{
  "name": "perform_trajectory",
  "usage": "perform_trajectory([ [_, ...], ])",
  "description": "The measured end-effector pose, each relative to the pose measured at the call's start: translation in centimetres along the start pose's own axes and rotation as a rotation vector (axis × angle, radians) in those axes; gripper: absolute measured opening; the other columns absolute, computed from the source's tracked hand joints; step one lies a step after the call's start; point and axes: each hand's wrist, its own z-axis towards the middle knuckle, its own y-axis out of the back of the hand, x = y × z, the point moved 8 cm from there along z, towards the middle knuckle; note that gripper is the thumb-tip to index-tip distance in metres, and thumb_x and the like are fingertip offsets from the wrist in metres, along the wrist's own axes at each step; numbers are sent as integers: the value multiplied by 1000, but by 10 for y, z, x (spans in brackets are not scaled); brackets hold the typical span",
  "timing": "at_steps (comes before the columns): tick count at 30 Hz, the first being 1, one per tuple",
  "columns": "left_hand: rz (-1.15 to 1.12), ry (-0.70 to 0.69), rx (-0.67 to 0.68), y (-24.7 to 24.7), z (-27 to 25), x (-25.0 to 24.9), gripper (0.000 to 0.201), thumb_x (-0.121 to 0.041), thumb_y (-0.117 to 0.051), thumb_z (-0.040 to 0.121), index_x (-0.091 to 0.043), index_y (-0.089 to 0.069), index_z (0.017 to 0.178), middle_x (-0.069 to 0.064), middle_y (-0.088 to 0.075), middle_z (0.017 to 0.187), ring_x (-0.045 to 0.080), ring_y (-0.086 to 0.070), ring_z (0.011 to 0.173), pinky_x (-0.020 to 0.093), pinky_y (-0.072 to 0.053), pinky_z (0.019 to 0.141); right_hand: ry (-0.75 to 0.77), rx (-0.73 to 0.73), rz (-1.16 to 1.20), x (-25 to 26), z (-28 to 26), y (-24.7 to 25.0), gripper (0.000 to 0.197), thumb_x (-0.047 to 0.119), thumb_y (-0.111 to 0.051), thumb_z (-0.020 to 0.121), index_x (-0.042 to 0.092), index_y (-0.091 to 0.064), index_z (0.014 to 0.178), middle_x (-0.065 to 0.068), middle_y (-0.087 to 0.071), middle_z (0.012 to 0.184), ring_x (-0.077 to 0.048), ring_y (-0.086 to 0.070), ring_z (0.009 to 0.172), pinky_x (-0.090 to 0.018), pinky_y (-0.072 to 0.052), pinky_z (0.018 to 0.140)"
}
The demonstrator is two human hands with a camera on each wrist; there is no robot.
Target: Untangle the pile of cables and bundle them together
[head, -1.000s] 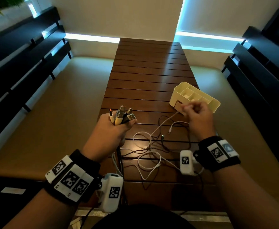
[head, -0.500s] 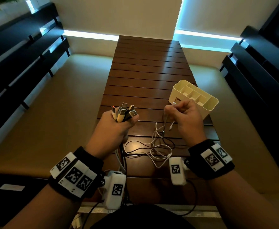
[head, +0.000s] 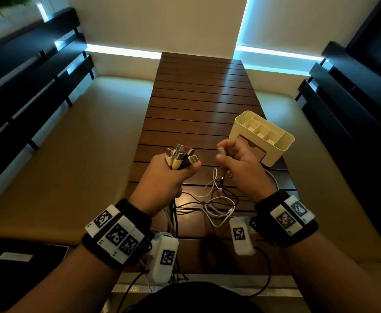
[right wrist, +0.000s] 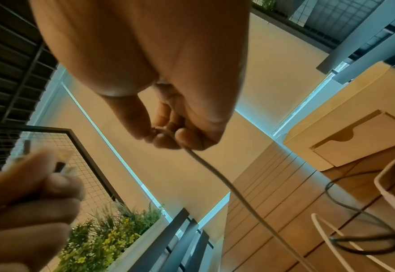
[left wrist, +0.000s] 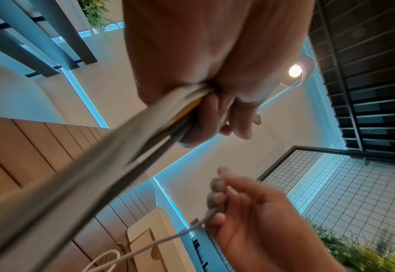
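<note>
moved: right hand (head: pixel 241 163) has come up off the table and in toward the left fist since a second ago, drawing its white cable end with it; loose tangle has pulled in nearer the body.
head, left hand (head: pixel 169 177): clenched round a bunch of gathered cables with metal USB plugs (head: pixel 181 155) fanned upward, left of the cream plastic desk organiser (head: pixel 264 134). Plugs held level, likely so the ends line up for bundling.
head, right hand: fingers curled, pinching a thin white cable (head: pixel 214 177) near its plug, just in front of the organiser.
head, rest of pile: white and dark loose cables (head: pixel 209 199) on the brown slatted wooden table (head: pixel 198 98), nearer the body than the organiser, not yet untangled.
left wrist: left fist tight on the cable strands (left wrist: pixel 145 132), which run taut down past the lens; right hand beside it.
right wrist: fingertips (right wrist: pixel 180 136) pinch the white cable (right wrist: pixel 227 184), which trails to the table beside the organiser drawer.
judgement: next, add this end to the left fist.
</note>
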Motion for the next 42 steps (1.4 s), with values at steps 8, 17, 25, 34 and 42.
perform_trajectory([
  [8, 61, -23, 87, -25, -10, -9, 19, -13, -65, 93, -17, -58, 76, -12, -48, 47, 4, -36, 41, 22, -34, 44, 126, 179, 22, 39, -11, -30, 2, 20, -61, 95, 21, -62, 94, 9, -69, 79, -8, -66, 76, -23, -54, 66],
  [17, 43, -17, 71, -22, -20, -9, 25, -17, -66, 92, -19, -54, 71, -10, -44, 49, 9, -34, 41, 25, -33, 43, 139, 228, 104, 48, -22, -30, 28, 40, -61, 83, 16, -63, 97, 11, -61, 69, -5, -58, 65, -20, -48, 61],
  [25, 25, -57, 80, -23, -33, -10, 29, -21, -69, 90, -24, -55, 65, -10, -42, 50, 12, -34, 45, 26, -33, 44, 88, 184, 179, 39, -27, -26, 21, 38, -66, 89, 20, -57, 96, 4, -54, 69, -14, -51, 63, -27, -44, 59],
  [34, -160, -55, 2, -14, -26, -1, 27, -27, -71, 88, -26, -58, 63, -1, -30, 57, 11, -26, 44, 24, -29, 43, 29, 127, 446, 25, -31, -10, 19, -8, -53, 91, 9, -57, 97, -5, -66, 85, -22, -67, 86, -32, -54, 78],
  [42, -87, -133, 13, -20, -20, -6, 19, -34, -66, 87, -16, -64, 82, -7, -38, 53, 8, -33, 44, 23, -34, 45, 98, 143, 117, 32, -39, -7, 15, 5, -73, 83, 14, -71, 95, -1, -72, 93, -19, -69, 94, -35, -57, 83],
])
